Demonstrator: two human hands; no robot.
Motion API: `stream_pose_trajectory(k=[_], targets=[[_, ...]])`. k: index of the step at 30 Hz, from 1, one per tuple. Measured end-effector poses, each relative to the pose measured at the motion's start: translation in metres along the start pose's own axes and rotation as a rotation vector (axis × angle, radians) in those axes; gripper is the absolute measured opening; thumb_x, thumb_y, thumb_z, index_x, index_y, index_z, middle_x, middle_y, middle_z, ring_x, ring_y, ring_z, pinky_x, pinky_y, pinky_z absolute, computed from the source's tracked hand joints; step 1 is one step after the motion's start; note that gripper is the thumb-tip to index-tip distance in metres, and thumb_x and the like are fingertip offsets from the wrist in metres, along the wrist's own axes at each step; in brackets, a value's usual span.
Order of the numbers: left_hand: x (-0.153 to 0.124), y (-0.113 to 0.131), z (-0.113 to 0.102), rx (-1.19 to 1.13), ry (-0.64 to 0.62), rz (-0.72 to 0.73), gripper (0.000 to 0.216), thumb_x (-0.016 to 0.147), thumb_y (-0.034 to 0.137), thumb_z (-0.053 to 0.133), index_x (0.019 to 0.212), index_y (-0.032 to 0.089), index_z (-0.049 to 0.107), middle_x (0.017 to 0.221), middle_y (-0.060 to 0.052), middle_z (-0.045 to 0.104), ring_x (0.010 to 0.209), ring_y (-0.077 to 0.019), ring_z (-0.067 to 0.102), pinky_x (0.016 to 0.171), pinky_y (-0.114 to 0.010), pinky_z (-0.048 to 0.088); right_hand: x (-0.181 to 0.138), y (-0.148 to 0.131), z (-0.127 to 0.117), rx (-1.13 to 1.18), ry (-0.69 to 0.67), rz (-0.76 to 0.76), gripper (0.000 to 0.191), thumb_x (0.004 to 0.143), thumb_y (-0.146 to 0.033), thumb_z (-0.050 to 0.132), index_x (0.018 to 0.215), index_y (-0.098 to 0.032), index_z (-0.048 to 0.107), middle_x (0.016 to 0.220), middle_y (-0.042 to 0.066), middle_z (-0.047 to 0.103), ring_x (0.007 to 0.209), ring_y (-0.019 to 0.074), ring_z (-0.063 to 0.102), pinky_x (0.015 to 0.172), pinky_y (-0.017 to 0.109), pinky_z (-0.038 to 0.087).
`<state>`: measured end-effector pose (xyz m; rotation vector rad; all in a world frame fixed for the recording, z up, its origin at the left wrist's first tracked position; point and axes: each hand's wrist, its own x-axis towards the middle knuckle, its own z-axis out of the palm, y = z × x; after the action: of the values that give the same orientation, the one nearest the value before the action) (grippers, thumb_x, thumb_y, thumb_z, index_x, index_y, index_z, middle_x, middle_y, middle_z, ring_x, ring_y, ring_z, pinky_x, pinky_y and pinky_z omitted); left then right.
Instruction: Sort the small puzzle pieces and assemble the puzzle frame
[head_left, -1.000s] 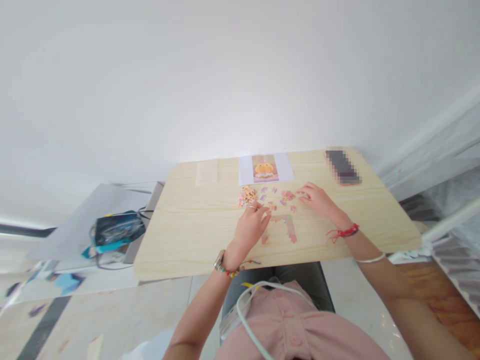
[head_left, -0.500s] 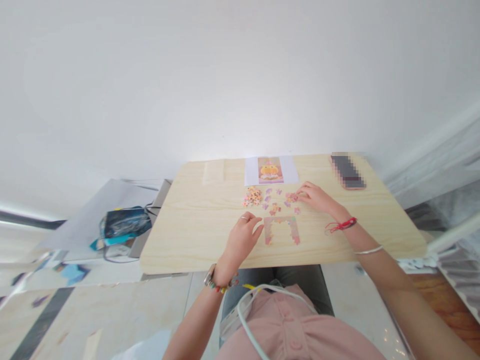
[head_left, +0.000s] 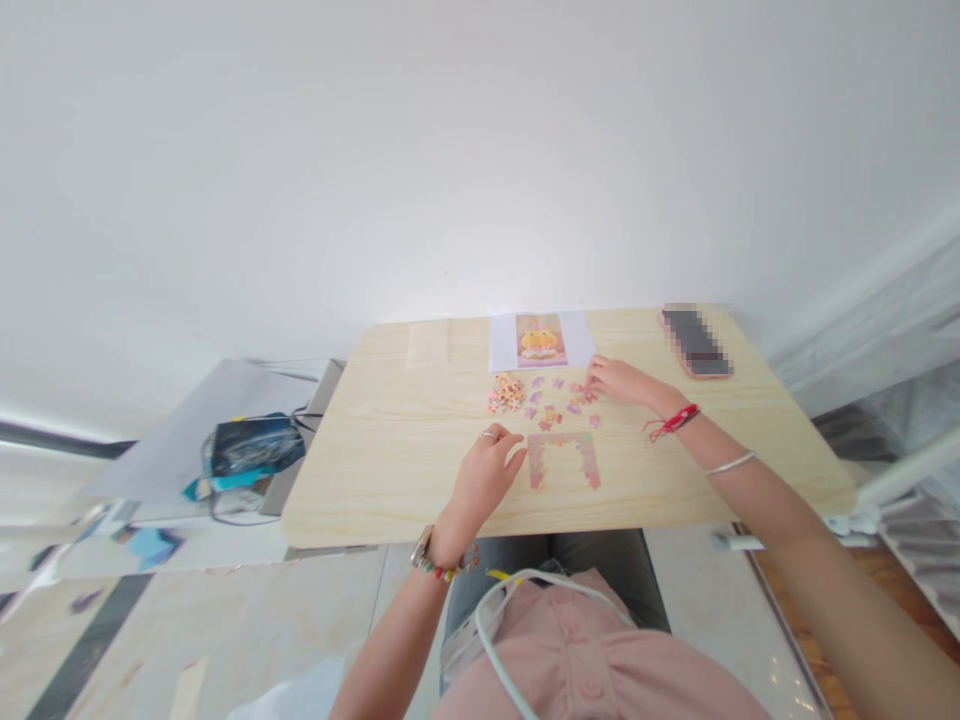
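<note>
Puzzle pieces [head_left: 576, 397], pink and scattered, are touched by the right grip [head_left: 619, 382], pinch indiscernible; left grip [head_left: 487, 475] is rested half-open nearby.

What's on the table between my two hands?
In the head view, loose pink puzzle pieces lie between the left hand and right hand, beside the part-built puzzle border.

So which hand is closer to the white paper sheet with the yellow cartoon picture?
Right. The right hand lies just off the white paper sheet's near right corner; the left hand rests farther back, beside the half-built puzzle frame.
</note>
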<state>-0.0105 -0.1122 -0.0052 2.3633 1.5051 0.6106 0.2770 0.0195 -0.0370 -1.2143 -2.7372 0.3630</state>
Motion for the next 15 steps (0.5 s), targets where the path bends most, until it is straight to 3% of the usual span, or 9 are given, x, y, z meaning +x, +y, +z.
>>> stream_pose_trajectory(k=[9,15], targets=[[0.008,0.007,0.004,-0.026,0.008,0.024,0.018,0.08,0.02,0.05,0.093,0.017,0.061,0.084,-0.005,0.056,0.076,-0.015,0.057,0.071,-0.028,0.048,-0.011,-0.004,0.002,-0.015,0.099,0.012,0.014,0.084,-0.019,0.046,0.085,-0.016,0.059,0.091,0.008,0.054,0.08,0.0167,0.053,0.072,0.029,0.041],[0.009,0.008,0.006,-0.052,0.02,0.025,0.017,0.08,0.021,0.05,0.092,0.018,0.062,0.083,-0.004,0.056,0.077,-0.0151,0.057,0.071,-0.028,0.048,-0.003,-0.009,0.001,-0.202,0.045,0.012,0.02,0.086,-0.02,0.042,0.08,-0.014,0.059,0.083,0.008,0.055,0.07,0.0152,0.052,0.063,0.027,0.037]])
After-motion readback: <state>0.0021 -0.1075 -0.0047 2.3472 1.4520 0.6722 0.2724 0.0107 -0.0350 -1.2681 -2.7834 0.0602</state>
